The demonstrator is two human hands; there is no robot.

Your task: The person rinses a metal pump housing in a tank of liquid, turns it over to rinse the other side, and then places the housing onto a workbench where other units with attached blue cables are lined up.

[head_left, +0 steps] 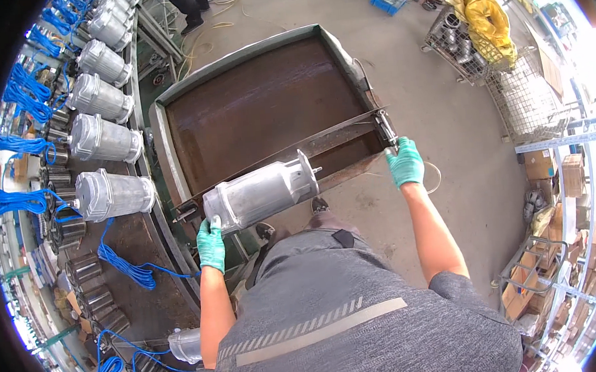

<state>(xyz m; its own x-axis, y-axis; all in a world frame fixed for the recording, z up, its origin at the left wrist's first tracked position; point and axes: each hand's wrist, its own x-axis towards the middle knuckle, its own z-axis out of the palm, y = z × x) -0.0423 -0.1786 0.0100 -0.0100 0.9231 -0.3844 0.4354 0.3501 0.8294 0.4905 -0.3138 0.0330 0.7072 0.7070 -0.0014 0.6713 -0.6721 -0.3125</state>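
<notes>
The motor [257,194] lies on its side over the near edge of the tank [264,95], its shaft [317,169] pointing right. Your hands are well apart: your left hand [211,244] touches the motor's left end, probably to steady it, though you can't tell from here how firmly it grips. Your right hand [406,164] is at the metal fitting [385,128] on the right end of the rail [302,148]; its grip is unclear too. The rail likely bears the motor's weight. Left, more motors [110,193] lie in a row on the desk [139,235], bundled cables [127,265] beside them, perhaps to avoid tangles.
</notes>
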